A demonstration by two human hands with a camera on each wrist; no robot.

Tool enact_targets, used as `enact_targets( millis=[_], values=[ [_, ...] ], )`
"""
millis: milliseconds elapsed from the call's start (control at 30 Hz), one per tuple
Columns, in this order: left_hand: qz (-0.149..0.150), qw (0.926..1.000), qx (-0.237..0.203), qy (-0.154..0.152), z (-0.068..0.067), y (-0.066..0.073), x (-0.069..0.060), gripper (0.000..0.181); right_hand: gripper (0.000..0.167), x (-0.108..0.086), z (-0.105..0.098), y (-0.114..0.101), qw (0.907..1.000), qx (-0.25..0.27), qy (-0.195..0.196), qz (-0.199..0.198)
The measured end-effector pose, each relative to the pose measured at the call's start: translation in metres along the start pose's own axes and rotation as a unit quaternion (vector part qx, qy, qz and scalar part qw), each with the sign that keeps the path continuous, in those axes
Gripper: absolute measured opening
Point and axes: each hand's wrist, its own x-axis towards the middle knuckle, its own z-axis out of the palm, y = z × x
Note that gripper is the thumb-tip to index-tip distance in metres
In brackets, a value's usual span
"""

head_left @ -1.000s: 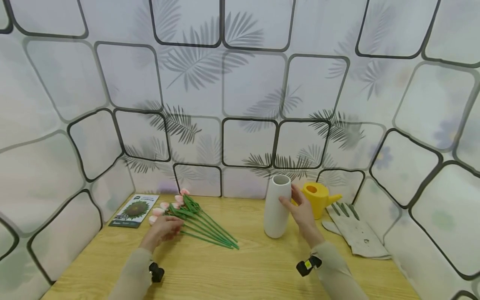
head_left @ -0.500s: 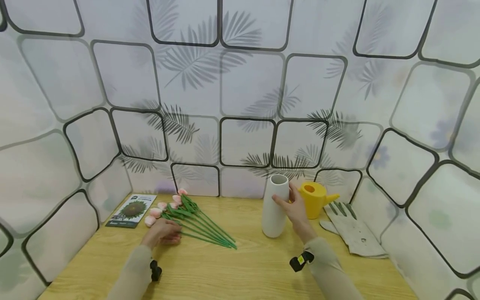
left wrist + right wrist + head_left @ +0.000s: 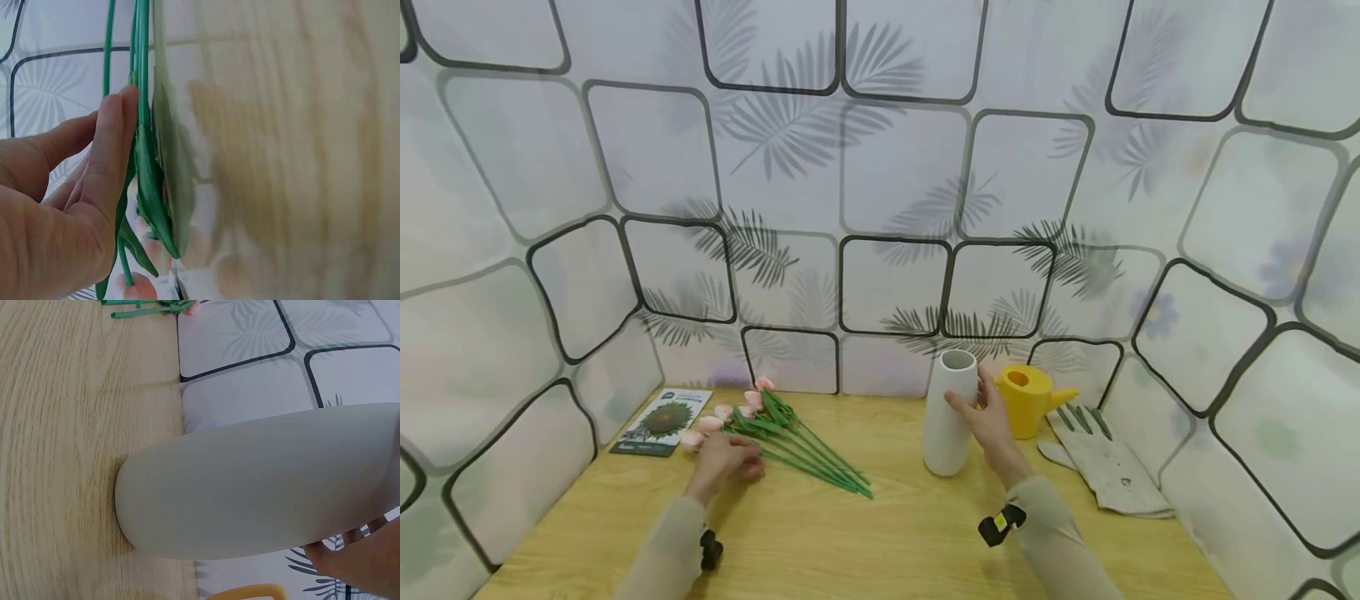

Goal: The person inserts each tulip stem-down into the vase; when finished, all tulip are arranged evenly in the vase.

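My left hand [image 3: 724, 465] is at the left of a bunch of artificial tulips [image 3: 805, 454] that lies on the table, pink heads to the left and green stems to the right. It pinches one tulip; in the left wrist view its stem [image 3: 108, 50] runs behind the fingertips, apart from the other stems, and part of it is hidden by the fingers. My right hand [image 3: 992, 421] grips the upper right side of an upright white vase [image 3: 946, 429], thumb in front and fingers behind. In the right wrist view the vase [image 3: 250, 487] stands with its base on the table.
A yellow watering can [image 3: 1028, 404] stands just right of the vase. Farther right lie pale gardening gloves [image 3: 1116, 467]. A seed packet with a sunflower picture [image 3: 664, 421] lies at the left. Patterned walls [image 3: 895, 283] close off the wooden table's [image 3: 850, 550] back and sides.
The nearest tulip head has shifted slightly left, and my left hand has lifted and turned a little. My right hand stays on the vase, which has not visibly moved on the table.
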Motion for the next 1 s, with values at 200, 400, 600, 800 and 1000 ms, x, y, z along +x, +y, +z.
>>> enact_targets(
  millis=[200,400,600,800,1000],
  values=[
    [0.029,0.9962,-0.065,0.05,0.006,0.016,0.0,0.03,0.084,0.001,0.0,0.0,1.0,0.001,0.002,-0.007],
    [0.071,0.9878,-0.092,0.104,0.016,0.036,0.004,0.033,0.084,0.001,-0.001,-0.007,1.0,0.003,-0.007,-0.004],
    [0.128,0.9711,-0.155,0.129,0.031,0.048,0.001,0.02,0.085,0.001,0.0,0.002,1.0,-0.005,-0.006,-0.005],
    [0.145,0.9678,-0.156,0.134,0.042,0.058,-0.002,0.023,0.086,-0.001,0.001,0.004,0.9999,-0.008,-0.006,-0.007],
    [0.161,0.9662,-0.159,0.123,0.049,0.068,0.001,0.032,0.085,0.001,-0.002,0.004,0.9999,-0.008,-0.01,-0.009]
  ],
)
